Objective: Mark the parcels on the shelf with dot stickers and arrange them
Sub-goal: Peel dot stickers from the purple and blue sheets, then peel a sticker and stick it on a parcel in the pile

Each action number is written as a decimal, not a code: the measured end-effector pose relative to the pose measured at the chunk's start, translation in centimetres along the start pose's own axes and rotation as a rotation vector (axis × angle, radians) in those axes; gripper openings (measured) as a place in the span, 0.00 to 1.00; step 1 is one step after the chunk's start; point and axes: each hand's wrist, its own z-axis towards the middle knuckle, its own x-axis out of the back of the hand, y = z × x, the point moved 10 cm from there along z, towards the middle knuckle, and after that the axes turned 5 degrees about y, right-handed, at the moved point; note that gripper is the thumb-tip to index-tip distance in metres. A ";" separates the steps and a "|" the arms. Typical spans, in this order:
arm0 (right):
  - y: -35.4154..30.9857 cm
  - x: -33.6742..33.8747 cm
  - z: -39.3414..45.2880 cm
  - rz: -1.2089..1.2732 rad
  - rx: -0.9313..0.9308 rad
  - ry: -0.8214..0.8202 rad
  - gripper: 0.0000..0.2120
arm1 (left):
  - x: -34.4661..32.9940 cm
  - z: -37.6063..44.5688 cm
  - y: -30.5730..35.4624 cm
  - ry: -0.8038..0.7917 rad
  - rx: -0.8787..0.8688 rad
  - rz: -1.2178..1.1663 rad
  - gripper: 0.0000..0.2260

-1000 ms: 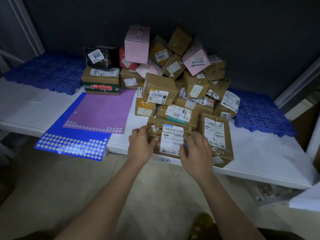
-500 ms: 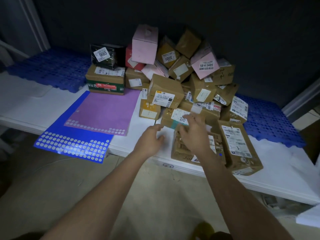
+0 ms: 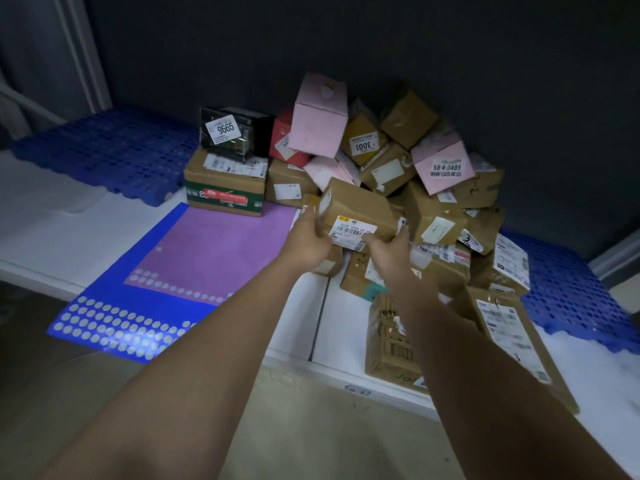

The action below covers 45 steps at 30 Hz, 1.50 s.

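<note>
Now that you've left the flat parcel at 5 o'clock on the shelf, your left hand and right hand grip the brown box at the pile's front, dot stickers waiting at 8 o'clock

Both hands reach into the heap of parcels on the white shelf: the left hand and right hand grip the two ends of a brown box bearing a white label. A purple sticker sheet lies on a blue sticker sheet to the left, just in front of a green-banded carton.
</note>
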 end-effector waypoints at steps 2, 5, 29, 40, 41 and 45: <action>-0.8 -0.1 -0.4 0.017 0.034 0.005 0.26 | -1.2 0.5 0.4 -0.046 -0.004 0.025 0.23; -2.5 0.5 -1.8 0.126 0.111 0.030 0.22 | -0.4 0.2 1.2 0.019 -0.047 -0.007 0.20; -0.7 0.5 -13.4 -0.099 0.232 -0.125 0.20 | 7.0 -11.6 -3.4 0.174 0.060 -0.049 0.15; 0.8 0.5 -14.4 -0.062 0.291 -0.024 0.21 | 6.6 -12.2 -4.1 0.219 0.018 -0.081 0.18; 0.7 0.7 -14.2 -0.081 0.287 -0.009 0.21 | 6.6 -12.2 -4.1 0.224 0.018 -0.075 0.17; 0.7 1.1 -13.2 -0.106 0.264 0.035 0.20 | 7.2 -11.8 -4.3 0.289 0.040 -0.007 0.16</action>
